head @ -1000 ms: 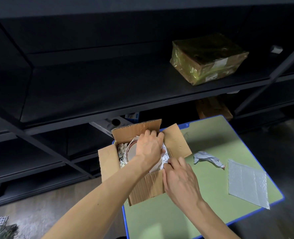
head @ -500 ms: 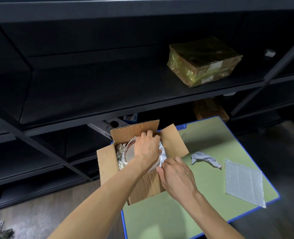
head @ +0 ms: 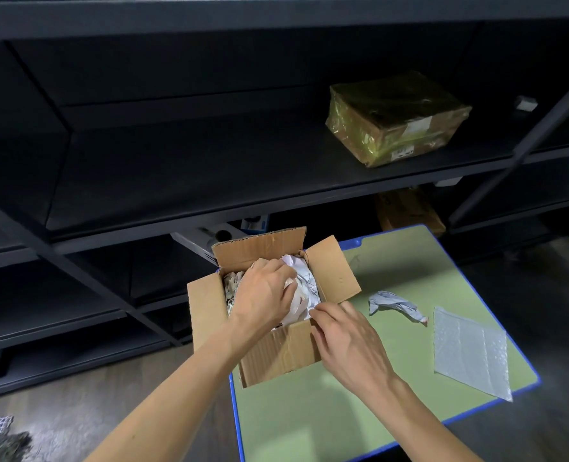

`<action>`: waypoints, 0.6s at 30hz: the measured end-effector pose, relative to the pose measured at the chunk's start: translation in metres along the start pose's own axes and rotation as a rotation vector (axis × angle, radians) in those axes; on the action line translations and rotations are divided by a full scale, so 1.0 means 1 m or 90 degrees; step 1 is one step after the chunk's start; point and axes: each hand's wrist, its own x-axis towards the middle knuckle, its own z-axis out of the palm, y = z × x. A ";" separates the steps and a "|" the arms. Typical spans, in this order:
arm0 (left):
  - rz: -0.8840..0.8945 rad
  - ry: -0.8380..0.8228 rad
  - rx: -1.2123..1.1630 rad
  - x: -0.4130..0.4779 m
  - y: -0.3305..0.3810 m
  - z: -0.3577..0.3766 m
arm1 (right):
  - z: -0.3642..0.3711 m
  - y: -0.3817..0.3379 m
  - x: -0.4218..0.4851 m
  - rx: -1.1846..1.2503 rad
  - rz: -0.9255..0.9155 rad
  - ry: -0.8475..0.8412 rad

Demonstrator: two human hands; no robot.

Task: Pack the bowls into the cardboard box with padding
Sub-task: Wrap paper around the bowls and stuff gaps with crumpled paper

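Note:
An open cardboard box [head: 276,355] stands on the far left corner of the green table [head: 309,415]. White crumpled paper padding [head: 304,278] fills its top, and no bowl shows under it. My left hand [head: 263,295] reaches into the box with its fingers curled into the paper. At the box's near right corner, my right hand [head: 346,335] pinches the edge of the same paper. All flaps of the box stand open.
A loose crumpled paper piece [head: 396,305] and a flat bubble-wrap sheet [head: 469,351] lie on the table to the right of the box. Dark metal shelving [head: 176,181] rises just behind, with a film-wrapped parcel [head: 396,118] on it.
The round bowl rim seen beside my left hand earlier is now covered by paper. My left hand has bunched the paper further into the box, and my right hand stays at the near corner.

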 end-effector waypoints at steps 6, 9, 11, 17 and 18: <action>-0.010 0.077 -0.034 -0.023 0.020 0.000 | -0.010 0.005 -0.001 0.065 -0.004 -0.001; -0.042 0.045 -0.066 -0.033 0.030 0.004 | -0.013 0.013 0.000 0.085 -0.013 -0.007; -0.053 0.038 -0.061 -0.035 0.036 0.007 | -0.016 0.019 -0.001 0.093 -0.021 -0.010; -0.051 0.077 0.042 -0.013 0.039 0.008 | -0.027 0.041 -0.002 0.120 -0.071 0.000; -0.059 0.052 0.086 -0.005 0.036 0.008 | -0.027 0.044 -0.001 0.117 -0.083 0.002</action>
